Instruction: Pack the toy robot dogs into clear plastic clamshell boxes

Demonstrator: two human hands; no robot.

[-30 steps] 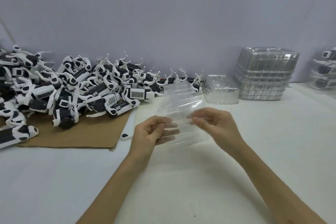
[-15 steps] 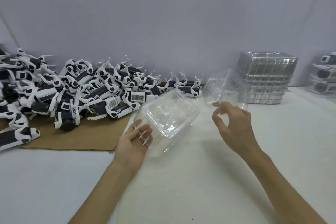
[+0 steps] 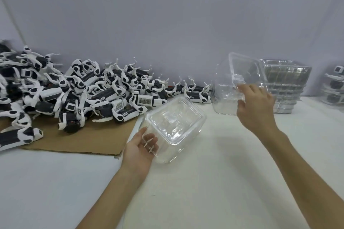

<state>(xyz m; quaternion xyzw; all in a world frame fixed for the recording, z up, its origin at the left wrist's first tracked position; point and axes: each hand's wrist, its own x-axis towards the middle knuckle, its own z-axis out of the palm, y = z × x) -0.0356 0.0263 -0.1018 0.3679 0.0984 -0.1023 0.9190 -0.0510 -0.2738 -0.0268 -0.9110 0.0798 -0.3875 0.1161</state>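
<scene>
My left hand (image 3: 142,147) holds a clear plastic clamshell box half (image 3: 176,126) tilted above the white table, its hollow side facing me. My right hand (image 3: 255,108) grips a second clear plastic piece (image 3: 245,72), raised upright at the back right. Another clear tub (image 3: 223,98) stands on the table just under and behind that hand. A big heap of black-and-white toy robot dogs (image 3: 83,95) lies at the left, partly on a sheet of brown cardboard (image 3: 83,139).
A stack of clear clamshell boxes (image 3: 286,85) stands at the back right against the grey wall. Packed boxes with dogs (image 3: 333,87) sit at the far right edge. The white table (image 3: 214,182) stretches in front of me.
The folded clear clamshell that both hands held together has come apart into two pieces. My left hand keeps one low; my right hand has lifted the other up and to the right.
</scene>
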